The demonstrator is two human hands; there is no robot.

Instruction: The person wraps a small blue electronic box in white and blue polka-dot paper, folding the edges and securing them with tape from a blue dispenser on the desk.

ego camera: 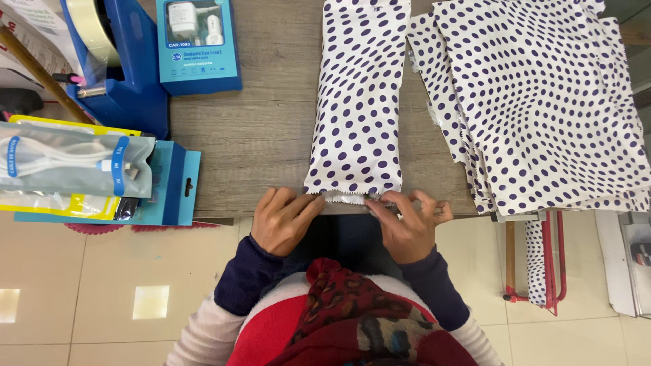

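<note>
Retail shop packing counter. Indicated by: blue tape dispenser [115, 61] at the far left corner of the wooden counter [271, 135]; boxed charger set [198, 42] beside it; packaged cables [74, 166] at the left edge; stacked polka-dot gift bags [542, 102] at the right edge; tiled floor [102, 285] below.

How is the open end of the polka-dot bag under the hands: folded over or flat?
Folded over. The polka-dot bag lies flat on the table, and both hands, left and right, press a narrow turned-up strip at its near end.
</note>
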